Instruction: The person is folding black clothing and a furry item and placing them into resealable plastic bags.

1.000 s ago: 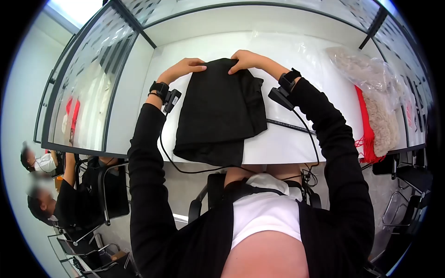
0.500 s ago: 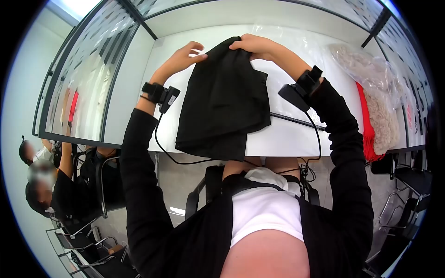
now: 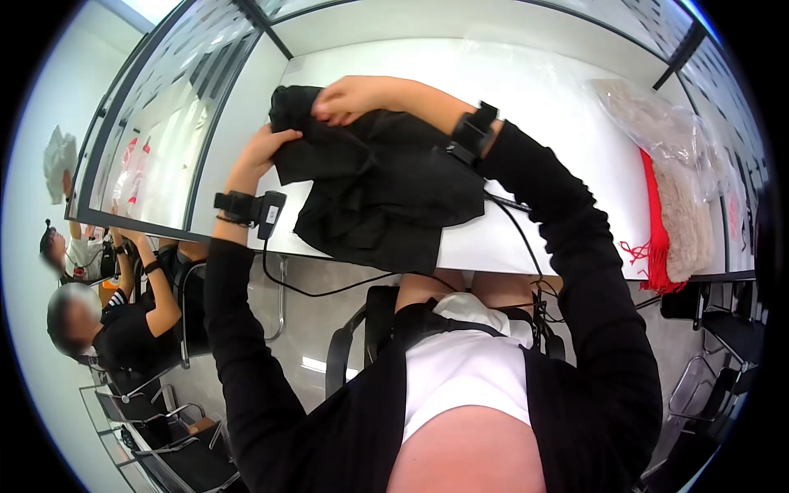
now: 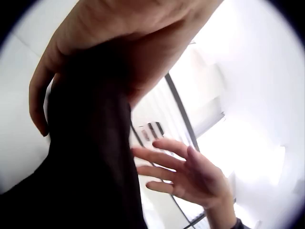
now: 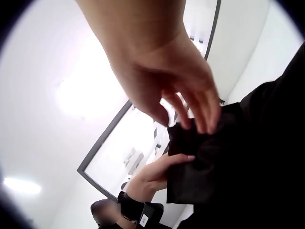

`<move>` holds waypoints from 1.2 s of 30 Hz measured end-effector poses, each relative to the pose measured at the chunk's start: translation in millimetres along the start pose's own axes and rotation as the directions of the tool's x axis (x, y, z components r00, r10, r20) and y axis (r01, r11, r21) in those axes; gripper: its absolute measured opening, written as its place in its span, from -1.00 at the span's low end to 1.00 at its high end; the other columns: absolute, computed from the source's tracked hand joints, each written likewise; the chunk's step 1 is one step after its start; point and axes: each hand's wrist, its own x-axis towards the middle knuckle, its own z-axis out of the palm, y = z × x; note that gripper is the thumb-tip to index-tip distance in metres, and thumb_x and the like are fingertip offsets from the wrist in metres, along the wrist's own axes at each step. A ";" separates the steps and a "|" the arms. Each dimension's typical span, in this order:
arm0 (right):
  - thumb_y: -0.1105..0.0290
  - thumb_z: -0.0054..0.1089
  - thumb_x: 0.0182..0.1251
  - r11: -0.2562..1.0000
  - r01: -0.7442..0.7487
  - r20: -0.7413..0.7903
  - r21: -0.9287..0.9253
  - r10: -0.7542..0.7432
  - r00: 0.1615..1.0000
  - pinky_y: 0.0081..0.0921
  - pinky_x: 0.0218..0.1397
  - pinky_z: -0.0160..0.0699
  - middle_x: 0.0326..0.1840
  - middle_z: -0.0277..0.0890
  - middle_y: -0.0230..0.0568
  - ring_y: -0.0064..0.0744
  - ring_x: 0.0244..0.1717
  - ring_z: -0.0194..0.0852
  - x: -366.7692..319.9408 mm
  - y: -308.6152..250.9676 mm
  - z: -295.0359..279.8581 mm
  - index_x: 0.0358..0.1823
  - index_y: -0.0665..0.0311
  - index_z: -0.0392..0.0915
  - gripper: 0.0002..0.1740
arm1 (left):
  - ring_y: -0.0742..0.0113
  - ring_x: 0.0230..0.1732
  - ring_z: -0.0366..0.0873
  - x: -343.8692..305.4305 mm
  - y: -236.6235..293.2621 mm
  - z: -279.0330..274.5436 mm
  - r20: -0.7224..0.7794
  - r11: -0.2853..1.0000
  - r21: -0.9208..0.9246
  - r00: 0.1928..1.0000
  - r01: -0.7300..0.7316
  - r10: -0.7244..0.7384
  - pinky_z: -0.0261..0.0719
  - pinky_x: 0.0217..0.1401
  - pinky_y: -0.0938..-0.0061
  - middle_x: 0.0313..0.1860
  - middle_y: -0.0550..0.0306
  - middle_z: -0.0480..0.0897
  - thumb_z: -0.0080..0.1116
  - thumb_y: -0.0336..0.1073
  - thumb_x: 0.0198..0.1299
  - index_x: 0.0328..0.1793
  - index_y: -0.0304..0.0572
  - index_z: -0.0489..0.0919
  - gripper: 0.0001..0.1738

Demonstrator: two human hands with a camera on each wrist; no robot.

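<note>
My lap: I sit at the near side, and a black cable (image 3: 316, 295) loops from my left wrist camera (image 3: 269, 215) across to the right, below the table's near edge.
White table (image 3: 542, 107): in front of me, with the work lying left of its middle.
Red scarf (image 3: 655, 238): fringed, on the right, its fringe at the near edge; beige fluffy cloth (image 3: 689, 234) lies just to its right.
Black cloth (image 3: 403, 177): rumpled on the table, its near hem at the near edge, its far left end bunched up between my hands.
Left hand (image 3: 265, 149): I grip the cloth's left end, thumb on top, fingers curled round beneath.
Right hand (image 5: 167, 78): my fingers are loosely bent over the cloth's far left edge, not clenched; whether the tips touch it I cannot tell.
Step in hand: I judge that I am turning or folding the far end of the cloth over to the left.
Next move: it seems to call for a right-hand hold on that edge, then both hands drawing apart so the layers lie flat; letting go early could leave creases.
Plastic bag (image 3: 703, 152): clear, far right, over the fluffy cloth.
Glass panel (image 3: 160, 131): at the left, people seated beyond it.
</note>
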 end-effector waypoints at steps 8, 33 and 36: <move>-0.07 -0.16 0.30 0.518 -0.235 -0.261 -0.822 0.025 0.965 -0.20 0.37 0.00 0.41 -0.01 -0.16 -0.18 0.41 -0.09 -129.2 109.7 -22.7 0.31 0.08 0.14 -0.37 | 0.18 -0.07 0.52 41.1 -34.1 -58.2 -0.086 0.927 0.376 0.996 0.004 0.031 0.43 0.04 0.44 -0.09 -0.09 0.57 -0.03 -0.56 -0.08 0.02 -0.53 0.44 -0.57; 0.41 0.20 0.05 0.642 -0.242 -0.106 -0.727 0.244 0.964 -0.36 0.17 0.33 0.15 0.37 -0.22 -0.26 0.12 0.36 -279.9 87.4 -115.6 0.02 0.25 0.44 -0.57 | -0.22 0.45 -0.25 -56.0 -25.2 59.6 0.538 0.226 0.807 0.837 -0.546 0.101 -0.13 0.28 -0.28 0.47 0.00 -0.14 0.28 0.21 -0.18 0.41 0.31 0.11 -0.02; 0.28 0.18 0.16 0.828 -0.391 -0.370 -0.403 0.243 0.897 -0.42 0.00 0.45 -0.04 0.51 -0.15 -0.26 -0.06 0.49 -242.5 84.9 -90.2 -0.06 0.31 0.47 -0.64 | -0.34 0.44 -0.40 -64.1 -45.9 85.6 0.468 0.097 0.874 0.879 -0.476 0.094 -0.20 0.18 -0.47 0.49 -0.06 -0.33 0.22 0.30 -0.19 0.44 0.42 0.02 0.02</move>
